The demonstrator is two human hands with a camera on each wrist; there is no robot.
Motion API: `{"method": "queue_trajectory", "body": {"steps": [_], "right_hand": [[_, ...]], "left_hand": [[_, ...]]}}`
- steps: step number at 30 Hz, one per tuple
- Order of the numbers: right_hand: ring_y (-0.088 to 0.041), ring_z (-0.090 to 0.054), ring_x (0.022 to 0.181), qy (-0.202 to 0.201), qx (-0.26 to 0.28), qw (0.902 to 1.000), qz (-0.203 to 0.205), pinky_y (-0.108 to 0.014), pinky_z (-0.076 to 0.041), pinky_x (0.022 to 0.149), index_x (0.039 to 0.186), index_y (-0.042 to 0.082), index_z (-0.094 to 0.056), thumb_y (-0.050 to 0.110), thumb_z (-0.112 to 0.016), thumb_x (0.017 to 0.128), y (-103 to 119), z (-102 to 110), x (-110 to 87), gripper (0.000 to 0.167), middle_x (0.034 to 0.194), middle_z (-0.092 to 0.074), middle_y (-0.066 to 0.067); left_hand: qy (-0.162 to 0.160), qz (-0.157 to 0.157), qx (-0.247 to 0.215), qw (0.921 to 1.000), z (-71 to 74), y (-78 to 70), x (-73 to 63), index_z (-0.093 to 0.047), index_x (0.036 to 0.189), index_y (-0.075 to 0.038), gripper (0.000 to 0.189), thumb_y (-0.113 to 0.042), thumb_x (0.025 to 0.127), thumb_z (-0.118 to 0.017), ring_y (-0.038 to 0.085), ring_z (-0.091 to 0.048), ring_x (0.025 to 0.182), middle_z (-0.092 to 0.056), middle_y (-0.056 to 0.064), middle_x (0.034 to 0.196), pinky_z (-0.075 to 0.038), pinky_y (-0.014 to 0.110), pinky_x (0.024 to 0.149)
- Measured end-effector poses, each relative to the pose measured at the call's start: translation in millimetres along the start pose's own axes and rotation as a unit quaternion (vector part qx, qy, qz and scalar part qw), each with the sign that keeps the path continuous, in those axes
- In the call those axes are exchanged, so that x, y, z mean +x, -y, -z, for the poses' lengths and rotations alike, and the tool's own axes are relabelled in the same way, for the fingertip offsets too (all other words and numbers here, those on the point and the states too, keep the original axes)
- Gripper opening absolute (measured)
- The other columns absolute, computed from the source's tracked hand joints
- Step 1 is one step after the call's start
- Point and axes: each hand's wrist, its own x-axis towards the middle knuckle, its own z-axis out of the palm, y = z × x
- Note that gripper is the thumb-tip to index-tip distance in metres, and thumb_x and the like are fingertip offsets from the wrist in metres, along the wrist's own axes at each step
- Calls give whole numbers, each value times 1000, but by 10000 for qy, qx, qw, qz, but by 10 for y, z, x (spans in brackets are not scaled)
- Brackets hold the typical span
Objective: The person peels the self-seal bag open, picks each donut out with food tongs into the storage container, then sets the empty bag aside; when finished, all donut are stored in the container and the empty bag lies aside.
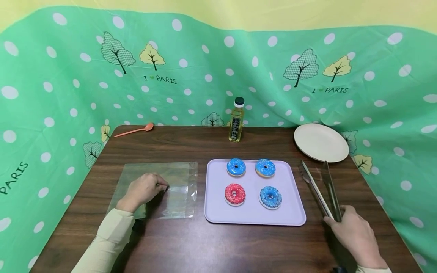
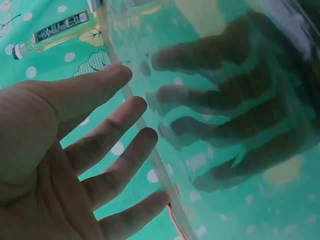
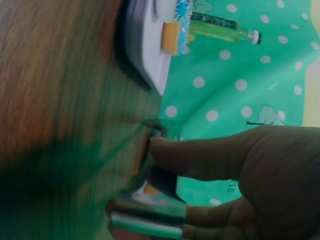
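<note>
My left hand (image 1: 145,189) is over a clear plastic bag (image 1: 179,203) that lies flat on the table, left of the tray. In the left wrist view its fingers are spread and loosely bent, nothing between them, and the bag's shiny surface mirrors them. My right hand (image 1: 356,233) holds metal tongs (image 1: 319,195) near their closed end, thumb on one arm and fingers round the other. The tong tips point away from me and stand apart with nothing between them. In the right wrist view the tongs (image 3: 147,215) are blurred.
A lilac tray (image 1: 252,219) holds several doughnuts, one a red doughnut (image 1: 229,197), the others blue. Behind it stands an oil bottle (image 1: 236,123). An off-white plate (image 1: 321,142) sits at the back right, an orange spoon (image 1: 148,127) at the back left. A patterned cloth (image 1: 211,57) hangs behind.
</note>
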Motion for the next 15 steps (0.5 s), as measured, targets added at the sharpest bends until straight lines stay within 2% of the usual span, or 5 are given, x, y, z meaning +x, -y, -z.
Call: {"method": "queue_trajectory", "body": {"steps": [2, 6, 11, 15], "right_hand": [[-59, -56, 91, 174, -69, 9997, -186, -58, -48, 67, 136, -19, -32, 51, -70, 91, -16, -10, -2, 92, 111, -54, -43], [-55, -60, 85, 298, -186, 9992, -216, -55, -48, 60, 137, -15, -35, 59, -72, 86, -41, -28, 6, 97, 107, -57, -41], [-54, -60, 84, 381, -262, 9989, -122, -55, -48, 59, 135, -14, -37, 56, -76, 84, -69, -20, 53, 95, 103, -58, -40], [-57, -59, 86, 354, -270, 9990, -30, -56, -48, 61, 135, -16, -33, 53, -77, 84, -73, -4, 78, 96, 103, -57, -42]], "left_hand": [[18, 17, -11, 10000, 2, -5, 0, -82, 96, -22, 10, -18, 94, -73, 26, -68, 101, -72, 0, 109, -56, 49, 77], [39, 37, -19, 10000, 15, -13, -4, -82, 98, -23, 11, -20, 95, -72, 26, -68, 100, -72, 1, 110, -56, 50, 77], [131, 89, -92, 9998, 10, -28, 2, -80, 102, -22, 11, -24, 96, -71, 28, -67, 102, -70, 4, 115, -55, 52, 75], [119, 94, -106, 9998, 12, -64, -24, -76, 114, -16, 21, -27, 97, -70, 32, -65, 108, -67, 8, 122, -54, 55, 78]]}}
